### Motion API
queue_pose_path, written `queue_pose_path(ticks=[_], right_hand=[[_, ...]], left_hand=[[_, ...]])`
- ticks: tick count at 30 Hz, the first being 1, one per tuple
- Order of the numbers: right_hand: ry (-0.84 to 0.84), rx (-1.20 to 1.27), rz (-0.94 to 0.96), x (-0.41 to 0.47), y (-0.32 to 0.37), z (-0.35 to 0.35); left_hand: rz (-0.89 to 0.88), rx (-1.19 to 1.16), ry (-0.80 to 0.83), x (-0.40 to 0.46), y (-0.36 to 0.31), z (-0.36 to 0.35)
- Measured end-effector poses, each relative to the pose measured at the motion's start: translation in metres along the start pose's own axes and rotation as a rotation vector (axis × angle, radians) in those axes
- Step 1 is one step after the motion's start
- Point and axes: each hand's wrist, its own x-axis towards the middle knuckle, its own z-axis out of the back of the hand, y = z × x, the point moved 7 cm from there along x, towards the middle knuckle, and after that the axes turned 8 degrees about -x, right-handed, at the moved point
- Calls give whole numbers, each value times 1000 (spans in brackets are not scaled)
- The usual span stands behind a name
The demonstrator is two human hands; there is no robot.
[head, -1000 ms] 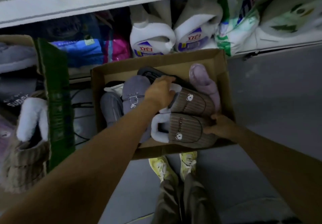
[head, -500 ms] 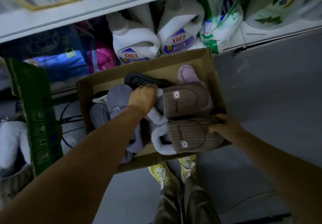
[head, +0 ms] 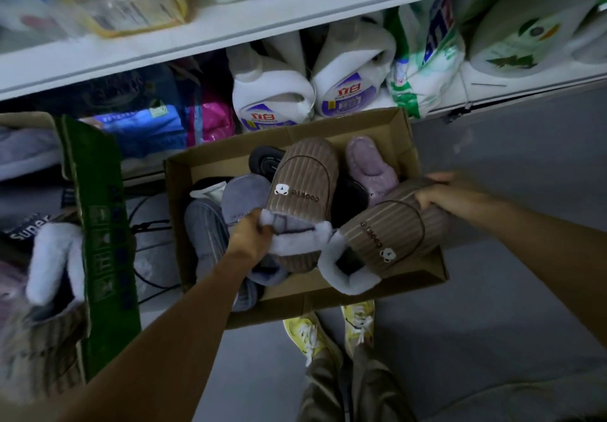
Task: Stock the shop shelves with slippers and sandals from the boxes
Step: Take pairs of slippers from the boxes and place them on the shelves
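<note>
- The left hand (head: 251,236) grasps one brown ribbed slipper (head: 303,188) at its white fleece collar, above the cardboard box (head: 328,303).
- The right hand (head: 441,191) grasps the toe of the second brown slipper (head: 391,236), over the right side of the box.
- A grey slipper (head: 241,196) and a lilac slipper (head: 369,165) lie in the box.
- Two white detergent bottles (head: 272,99) stand on the low shelf behind the box.

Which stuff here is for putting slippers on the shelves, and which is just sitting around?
For the job:
left hand holding one brown slipper
right hand holding the other brown slipper
cardboard box
purple slipper

Just lying about:
detergent jugs
black cables
</note>
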Motion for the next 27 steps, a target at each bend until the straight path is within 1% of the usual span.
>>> queue_pose_path(ticks=[2,4,8,10,11,13,14,17,18,22,25,27], right_hand=[[38,-78,34,9,13,-9],[29,-152,81,21,27,-20],[-163,-161,202,44,46,-38],[-264,-220,234,44,46,-46],[-317,-255,214,40,40,-50],[-388,-240,128,26,19,-63],[-368,-214,98,16,8,-75],[-111,-155,64,-12,-13,-130],[-71,-137,81,-16,-14,-142],[-56,-51,141,-11,0,-169],[-46,85,75,3,12,-189],[-74,107,56,14,17,-198]], left_hand=[[8,-26,-8,-2,5,-3],[12,-58,-2,-3,8,-7],[6,-103,-26,-2,7,-10],[20,-110,-19,-2,5,-12],[25,-117,-14,-2,4,-13],[22,-125,-12,-4,4,-15],[18,-123,-14,-5,3,-15],[15,-121,-2,-6,3,-17],[19,-124,12,-5,4,-18],[20,-157,61,1,7,-20],[20,-200,93,5,13,-22],[37,-264,123,6,17,-25]])
